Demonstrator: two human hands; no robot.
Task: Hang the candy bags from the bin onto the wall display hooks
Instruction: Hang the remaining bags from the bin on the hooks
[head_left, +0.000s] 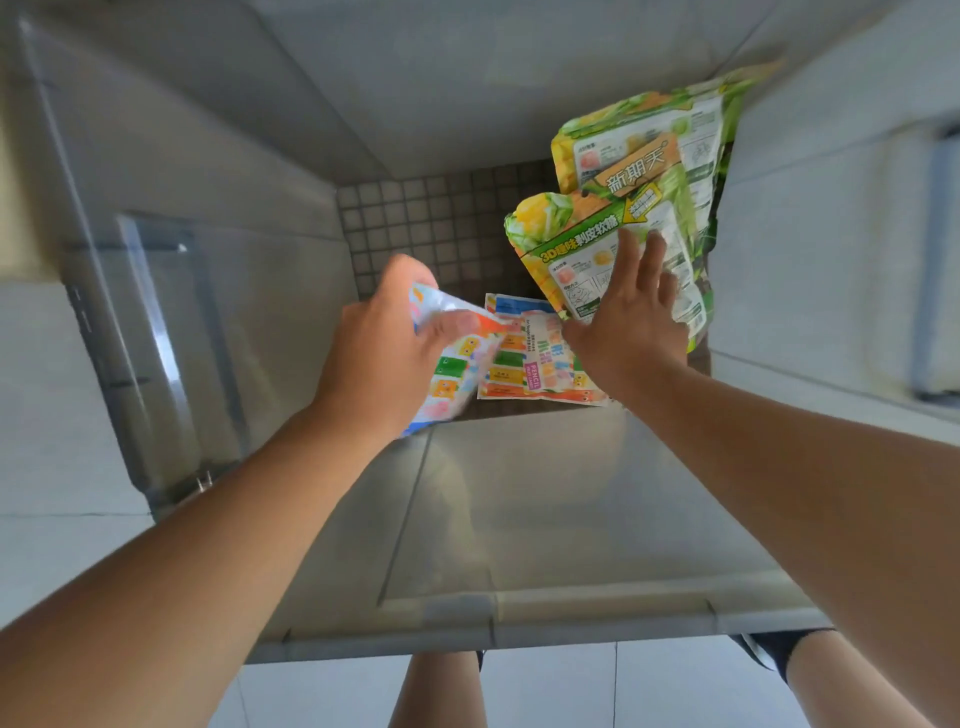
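My left hand (384, 353) grips a colourful candy bag (457, 369) low inside the bin (519, 519), half the pack hidden under it. My right hand (628, 322) lies flat, fingers (652, 254) straight, against a green bag (576, 244), covering its print.

The bin's (519, 618) grid floor lies bare at back left; green bags (639, 208) crowd the right wall, colourful bags (524, 364) the front.

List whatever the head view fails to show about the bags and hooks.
Head view:
- Wall hooks: outside the frame entirely.
- Front green bag: lower print covered by right hand.
- Held colourful bag: blurred, upper part wrapped by left hand.
- Flat colourful bag: fine print too small to read.
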